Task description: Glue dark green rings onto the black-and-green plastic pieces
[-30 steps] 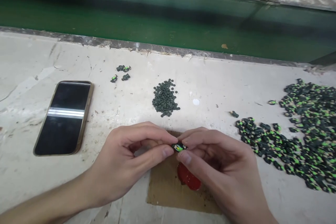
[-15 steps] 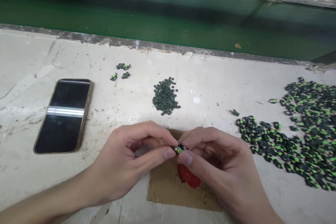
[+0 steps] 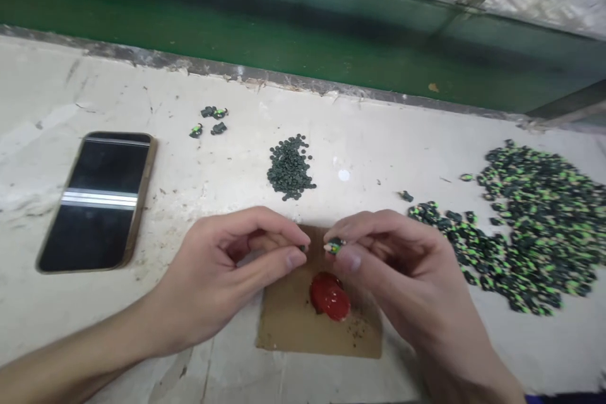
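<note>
Scuffed off-white worktable [image 3: 237, 183], long green panel [image 3: 265, 38] running behind it past a grimy grey edge strip [image 3: 156, 63]. Left hand [image 3: 227, 278]: thumb and index pinching a tiny dark piece [image 3: 302, 248], mostly hidden by the fingertips, so can't tell its shape. Right hand [image 3: 402, 271]: thumb and index pinching a small black part with green and white markings [image 3: 335, 245], marked face showing. Hands apart, small gap between the two pinches; part and piece not touching. Both are over the upper end of a flat brown cardboard rectangle [image 3: 284, 322]. On the cardboard, just below the fingertips: glossy red two-lobed patch [image 3: 329, 295], dark specks beside it. Beyond the hands, mid-table: heap of small dark-green round discs [image 3: 290, 167]. Right of the right hand: big spread of small black-and-green parts [image 3: 540, 221], a couple of strays near its left side. Far left: black-screened phone in a brownish case [image 3: 101, 167], lying face up. Between phone and disc heap, farther back: small loose group of dark parts [image 3: 218, 129], some green showing.
</note>
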Tool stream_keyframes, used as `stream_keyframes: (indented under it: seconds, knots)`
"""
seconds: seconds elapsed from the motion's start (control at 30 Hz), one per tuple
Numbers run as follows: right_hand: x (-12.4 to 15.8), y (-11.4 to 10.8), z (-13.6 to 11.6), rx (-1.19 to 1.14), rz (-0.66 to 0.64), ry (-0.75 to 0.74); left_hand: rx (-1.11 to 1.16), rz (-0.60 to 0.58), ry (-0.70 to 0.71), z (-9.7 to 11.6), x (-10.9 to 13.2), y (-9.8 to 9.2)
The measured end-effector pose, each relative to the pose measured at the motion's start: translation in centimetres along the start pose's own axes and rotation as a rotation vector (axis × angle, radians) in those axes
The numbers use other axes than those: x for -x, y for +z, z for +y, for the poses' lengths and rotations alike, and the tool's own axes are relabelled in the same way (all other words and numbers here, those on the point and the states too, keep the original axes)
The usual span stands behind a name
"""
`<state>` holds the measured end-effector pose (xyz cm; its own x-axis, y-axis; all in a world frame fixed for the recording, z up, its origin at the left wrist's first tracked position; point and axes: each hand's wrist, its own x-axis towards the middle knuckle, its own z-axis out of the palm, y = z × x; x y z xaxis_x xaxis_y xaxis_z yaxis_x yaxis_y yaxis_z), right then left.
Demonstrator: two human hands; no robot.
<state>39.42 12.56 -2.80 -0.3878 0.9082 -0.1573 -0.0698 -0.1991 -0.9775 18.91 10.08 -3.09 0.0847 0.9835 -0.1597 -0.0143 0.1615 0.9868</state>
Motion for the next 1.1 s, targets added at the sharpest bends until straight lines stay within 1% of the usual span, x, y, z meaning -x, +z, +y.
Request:
stream_keyframes:
  seconds: [0.07, 0.17, 0.27, 0.33, 0.43, 0.53, 0.63, 0.73, 0.87, 1.1]
  knots:
    - [1.3, -0.6, -0.3, 0.099, 0.058, -0.025, -0.035, 0.000, 0.007, -0.2, 0.1, 0.0]
    - [4.3, -0.9, -0.2, 0.352, 0.259, -0.075, -0.047, -0.004, 0.066, -0.9, 0.3, 0.1]
    - [7.1, -0.8, 0.9, 0.530, 0.425, -0.065, -0.126, -0.020, 0.130, -1.9, 0.6, 0.2]
    - [8.4, -0.8, 1.8, 0.609, 0.485, -0.067, -0.158, -0.054, 0.173, -2.6, 0.7, 0.4]
    - [9.2, -0.6, 2.7, 0.691, 0.483, -0.127, -0.175, -0.086, 0.266, -3.3, 0.8, 0.8]
    - [9.2, -0.2, 3.0, 0.724, 0.485, -0.203, -0.229, -0.121, 0.333, -3.6, 0.8, 1.0]
    - [8.9, 0.3, 3.0, 0.750, 0.479, -0.270, -0.283, -0.166, 0.330, -3.7, 0.7, 1.1]
    - [8.7, 0.4, 3.2, 0.809, 0.439, -0.315, -0.337, -0.199, 0.334, -4.1, 0.7, 1.1]
    - [8.9, 0.2, 3.5, 0.877, 0.393, -0.336, -0.354, -0.186, 0.386, -4.8, 0.8, 1.2]
    - [8.7, 0.2, 3.5, 0.928, 0.371, -0.371, -0.319, -0.181, 0.407, -5.3, 0.8, 1.3]
